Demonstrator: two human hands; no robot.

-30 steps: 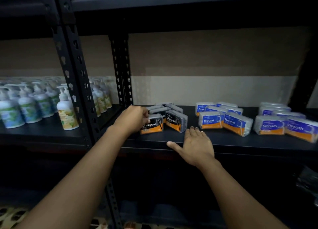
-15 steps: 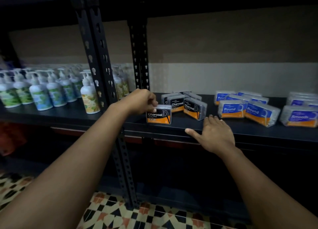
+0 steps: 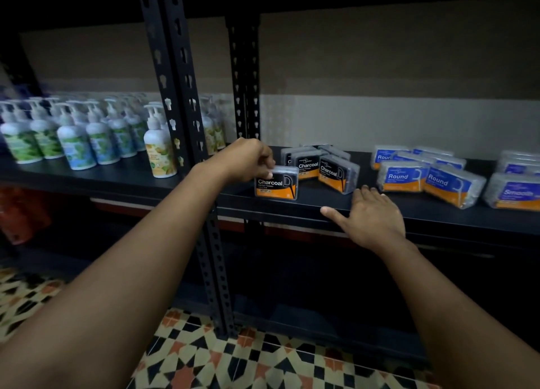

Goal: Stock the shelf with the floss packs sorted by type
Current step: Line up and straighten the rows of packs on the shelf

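Observation:
A black and orange Charcoal floss pack [image 3: 277, 184] stands near the front of the dark shelf [image 3: 292, 204]. My left hand [image 3: 248, 160] pinches its top left corner. Behind it sit several more Charcoal packs [image 3: 321, 166]. To the right lie blue and orange Round packs [image 3: 423, 175], then Smooth packs [image 3: 517, 190] at the far right. My right hand [image 3: 371, 216] rests flat on the shelf's front edge, fingers straight, holding nothing.
Black perforated uprights [image 3: 181, 102] stand just left of the floss packs. Rows of pump bottles [image 3: 87, 134] fill the neighbouring shelf to the left. A lower shelf [image 3: 321, 315] lies dark, and patterned floor tiles [image 3: 233, 365] show below.
The front Charcoal pack has come forward from the group, still pinched by my left hand. My right hand has stayed on the shelf edge. My view has dropped and pulled back.

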